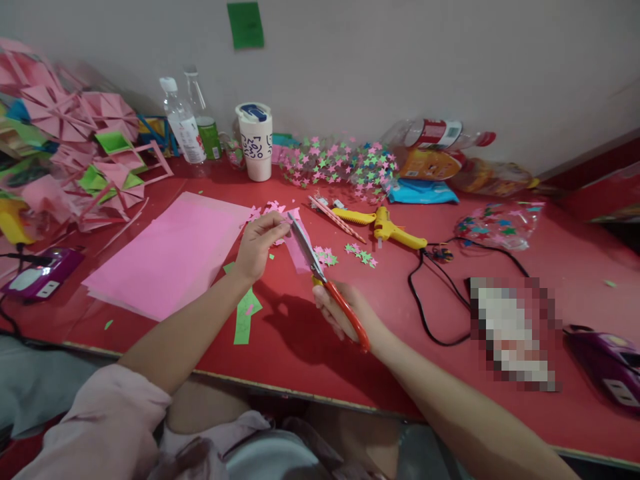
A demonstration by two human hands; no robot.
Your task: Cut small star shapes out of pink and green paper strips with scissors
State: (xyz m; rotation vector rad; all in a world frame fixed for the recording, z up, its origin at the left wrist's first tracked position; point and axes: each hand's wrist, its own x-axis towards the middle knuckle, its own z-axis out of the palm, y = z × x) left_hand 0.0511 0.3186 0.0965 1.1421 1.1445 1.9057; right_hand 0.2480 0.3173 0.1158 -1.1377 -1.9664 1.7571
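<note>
My right hand (345, 310) is closed round the handles of a pair of scissors (347, 313) with a red-orange grip. The blades point up and left, and their tips reach the fingertips of my left hand (260, 247). Thumb and fingers of that hand are pinched together; whatever is between them is too small to name. Below the blades lies a strip of pink paper (299, 257) on the red table. Small pink and green paper stars (360, 254) lie just right of the blades. Green paper pieces (243, 320) lie below my left wrist.
Pink paper sheets (170, 253) are stacked at left. A yellow glue gun (397, 230) with a black cord lies at right. Behind stand a white cup (256, 143), a bottle (185, 127) and bags of paper stars (340, 163). Purple power strips (43, 273) sit at both sides.
</note>
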